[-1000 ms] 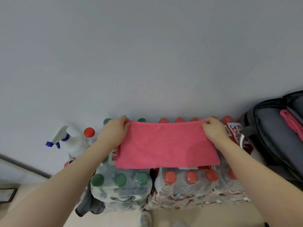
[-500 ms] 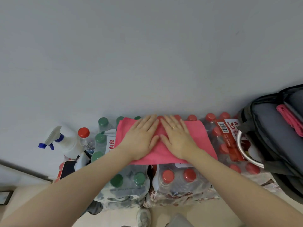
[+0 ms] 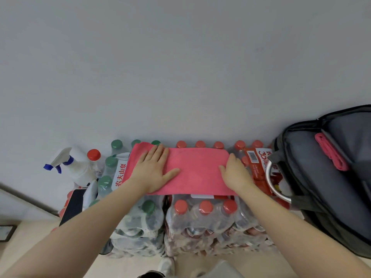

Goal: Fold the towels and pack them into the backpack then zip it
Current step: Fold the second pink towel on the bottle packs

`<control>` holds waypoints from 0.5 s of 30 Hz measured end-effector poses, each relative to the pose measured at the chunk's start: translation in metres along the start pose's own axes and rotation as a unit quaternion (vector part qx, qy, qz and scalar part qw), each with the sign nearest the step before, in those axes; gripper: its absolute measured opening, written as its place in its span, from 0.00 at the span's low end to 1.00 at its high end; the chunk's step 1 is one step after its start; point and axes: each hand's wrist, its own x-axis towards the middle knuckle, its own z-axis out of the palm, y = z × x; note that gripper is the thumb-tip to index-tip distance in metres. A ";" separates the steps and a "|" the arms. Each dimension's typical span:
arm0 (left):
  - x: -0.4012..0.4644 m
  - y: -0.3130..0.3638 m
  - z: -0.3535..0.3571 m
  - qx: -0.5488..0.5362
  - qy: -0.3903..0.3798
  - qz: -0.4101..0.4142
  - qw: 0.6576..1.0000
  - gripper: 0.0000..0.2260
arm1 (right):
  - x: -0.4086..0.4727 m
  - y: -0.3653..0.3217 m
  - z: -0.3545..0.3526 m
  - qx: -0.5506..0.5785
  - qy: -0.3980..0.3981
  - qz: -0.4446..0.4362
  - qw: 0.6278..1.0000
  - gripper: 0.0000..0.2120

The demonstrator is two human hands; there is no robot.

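Head view: pink towel (image 3: 197, 171), folded into a flat rectangle, lies atop shrink-wrapped bottle packs (image 3: 202, 221). Left hand (image 3: 153, 170) presses it palm-down, fingers spread; right hand (image 3: 234, 173) rests flat on its right edge. Backpack (image 3: 313, 177) stands open just right.

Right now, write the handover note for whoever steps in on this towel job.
Left hand: open, flat on the left part of the pink towel.
Right hand: open, pressing the towel's right end.
Towel: folded into a band, lying on the shrink-wrapped bottle packs.
Backpack: at the right, unzipped, with one folded pink towel already inside.
Done: one towel packed, this one partly folded.
Left: finish folding, pack it into the backpack, zip up.
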 end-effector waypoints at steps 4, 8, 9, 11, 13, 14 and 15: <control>-0.009 0.026 0.006 -0.019 0.002 0.064 0.998 0.52 | 0.002 0.002 -0.013 0.175 -0.029 0.064 0.982 0.19; -0.011 0.054 0.006 -0.001 0.000 0.109 0.994 0.49 | -0.005 0.013 -0.025 0.461 -0.109 0.145 0.869 0.22; -0.010 0.062 0.006 0.008 -0.004 0.118 0.993 0.48 | -0.006 0.016 -0.028 0.472 -0.109 0.136 0.864 0.19; -0.006 0.078 0.006 0.021 -0.017 0.128 0.991 0.42 | -0.007 0.022 -0.035 0.464 -0.084 0.104 0.876 0.16; 0.000 0.097 0.008 0.029 -0.035 0.124 0.991 0.33 | -0.005 0.029 -0.041 0.407 -0.025 0.046 0.912 0.15; 0.002 0.107 0.008 0.030 -0.041 0.119 0.992 0.30 | -0.006 0.031 -0.045 0.367 0.006 0.014 0.930 0.15; 0.003 0.116 0.008 0.030 -0.043 0.115 0.992 0.29 | -0.008 0.032 -0.049 0.322 0.031 -0.017 0.946 0.14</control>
